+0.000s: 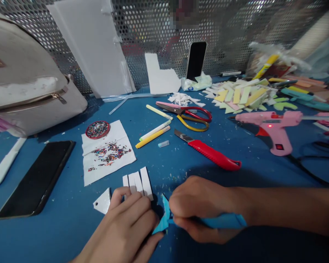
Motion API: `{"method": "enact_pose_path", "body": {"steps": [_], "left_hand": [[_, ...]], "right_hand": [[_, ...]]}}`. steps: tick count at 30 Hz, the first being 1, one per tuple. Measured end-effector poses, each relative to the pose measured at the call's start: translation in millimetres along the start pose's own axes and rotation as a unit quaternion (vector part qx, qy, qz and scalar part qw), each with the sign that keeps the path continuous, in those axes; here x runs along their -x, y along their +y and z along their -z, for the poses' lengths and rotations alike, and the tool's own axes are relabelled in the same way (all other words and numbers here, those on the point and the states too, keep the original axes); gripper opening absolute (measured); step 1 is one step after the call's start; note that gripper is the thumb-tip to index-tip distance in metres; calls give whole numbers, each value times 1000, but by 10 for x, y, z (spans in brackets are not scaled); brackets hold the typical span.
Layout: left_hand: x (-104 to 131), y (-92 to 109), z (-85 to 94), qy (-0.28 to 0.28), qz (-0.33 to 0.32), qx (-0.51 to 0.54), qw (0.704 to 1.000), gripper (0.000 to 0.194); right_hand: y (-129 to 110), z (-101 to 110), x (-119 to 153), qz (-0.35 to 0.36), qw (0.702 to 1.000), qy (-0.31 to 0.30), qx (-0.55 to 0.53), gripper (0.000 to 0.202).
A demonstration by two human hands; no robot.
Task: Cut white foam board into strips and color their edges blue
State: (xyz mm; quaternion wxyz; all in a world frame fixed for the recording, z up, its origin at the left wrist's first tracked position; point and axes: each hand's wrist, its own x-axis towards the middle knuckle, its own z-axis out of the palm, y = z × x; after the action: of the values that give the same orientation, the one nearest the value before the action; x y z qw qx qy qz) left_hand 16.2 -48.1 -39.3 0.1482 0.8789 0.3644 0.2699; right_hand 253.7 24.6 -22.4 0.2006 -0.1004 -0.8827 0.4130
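Note:
In the head view, my left hand [131, 226] is closed, its fingertips pressing a small pointed piece coloured blue [164, 221] against the table. My right hand [200, 208] grips a blue marker [224, 221], and its tip meets the blue piece. The fingers partly cover both the marker and the piece. Just beyond my left hand lie several white strips [138, 180]. A white triangular piece with a dark dot [103, 201] sits beside that hand's index finger.
A red cutter knife [214, 154], scissors [189, 113] and several slim markers [153, 135] lie ahead. A pink glue gun [274, 126] with a lit red light rests at right. Beads cover a white paper [109, 171]; a dark phone [37, 179] and a backpack [30, 80] are at left.

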Motion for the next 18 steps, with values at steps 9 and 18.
{"method": "enact_pose_path", "body": {"steps": [9, 18], "left_hand": [[-45, -14, 151, -44, -24, -7, 999, 28], [-705, -389, 578, -191, -144, -11, 971, 28]], "right_hand": [[7, 71, 10, -85, 949, 269, -140, 27], [119, 138, -38, -69, 907, 374, -179, 28]]}}
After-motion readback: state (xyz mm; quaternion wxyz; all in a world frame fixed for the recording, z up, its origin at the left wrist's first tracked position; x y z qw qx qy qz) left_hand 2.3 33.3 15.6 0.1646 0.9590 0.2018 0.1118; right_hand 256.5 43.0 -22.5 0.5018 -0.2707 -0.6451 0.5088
